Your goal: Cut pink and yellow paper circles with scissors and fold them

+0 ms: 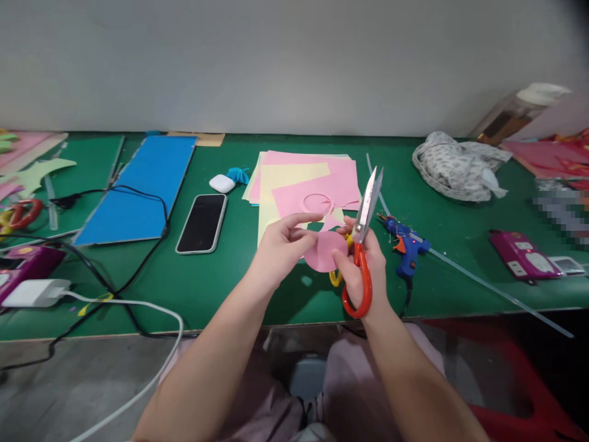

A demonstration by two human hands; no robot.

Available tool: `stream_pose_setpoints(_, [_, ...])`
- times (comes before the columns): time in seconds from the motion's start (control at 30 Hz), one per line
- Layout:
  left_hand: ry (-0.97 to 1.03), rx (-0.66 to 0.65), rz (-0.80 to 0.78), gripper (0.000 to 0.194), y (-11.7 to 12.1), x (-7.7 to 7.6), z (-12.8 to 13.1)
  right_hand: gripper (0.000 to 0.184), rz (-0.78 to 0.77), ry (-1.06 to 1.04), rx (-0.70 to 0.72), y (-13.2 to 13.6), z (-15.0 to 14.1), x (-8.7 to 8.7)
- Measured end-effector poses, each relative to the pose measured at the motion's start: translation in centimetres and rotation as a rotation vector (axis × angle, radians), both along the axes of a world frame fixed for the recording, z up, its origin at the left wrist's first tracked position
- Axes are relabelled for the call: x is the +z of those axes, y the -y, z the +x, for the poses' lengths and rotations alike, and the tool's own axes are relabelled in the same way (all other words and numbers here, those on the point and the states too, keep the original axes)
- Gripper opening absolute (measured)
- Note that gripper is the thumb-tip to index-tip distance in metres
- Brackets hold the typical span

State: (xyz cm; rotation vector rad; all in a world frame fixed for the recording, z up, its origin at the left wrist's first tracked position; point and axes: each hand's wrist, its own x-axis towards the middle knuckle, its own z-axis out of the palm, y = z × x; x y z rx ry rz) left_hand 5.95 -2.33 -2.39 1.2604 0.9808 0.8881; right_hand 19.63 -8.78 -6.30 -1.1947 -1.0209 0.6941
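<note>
Between my two hands is a round pink paper piece (324,253), held above the table. My left hand (288,242) pinches its left edge between thumb and fingers. At the right edge, the thumb of my right hand (365,261) presses on the paper. Scissors (363,245) with one red and one yellow handle also hang in my right hand, blades up and slightly apart. Behind my hands lies a stack of pink and pale yellow paper sheets (304,184). A pink sheet on top has a round cut in it.
Left of the paper are a phone (202,224), a white earbud case (221,183) and a blue board (142,190) with black cables across it. To the right lie a blue glue gun (409,245) with a long glue stick, a patterned cloth (455,166) and a purple power strip (524,255).
</note>
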Motion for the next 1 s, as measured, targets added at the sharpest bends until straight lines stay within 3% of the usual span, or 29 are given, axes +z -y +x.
stream_pose_setpoints(0.17, [-0.006,0.001,-0.009,0.03,0.0,0.0,-0.1,0.046,-0.013,0.023,0.0,0.0,0.2,0.0])
stream_pose_setpoints(0.3, [-0.004,-0.097,-0.033,0.024,-0.2,0.2,-0.5,0.045,-0.011,0.033,-0.041,0.0,0.7,0.0])
stream_pose_setpoints(0.43, [-0.022,-0.163,-0.068,0.03,-0.2,0.2,-0.5,0.046,0.03,-0.041,-0.09,-0.2,1.3,-0.4])
stream_pose_setpoints(0.57, [0.099,-0.052,-0.027,0.043,0.0,0.0,0.0,0.046,0.042,-0.18,-0.073,-0.4,1.2,-0.8])
stream_pose_setpoints(0.73, [0.197,0.117,0.03,0.058,0.5,-0.4,0.8,0.043,0.034,-0.337,0.086,-0.3,0.3,-0.8])
stream_pose_setpoints(0.8, [0.19,0.102,0.02,0.057,0.6,-0.6,1.0,0.046,0.017,-0.348,0.11,-0.2,0.0,-0.6])
stream_pose_setpoints(1.0, [0.129,-0.012,-0.004,0.051,0.7,-0.5,1.1,0.049,0.043,-0.255,-0.029,-0.3,0.0,-0.5])
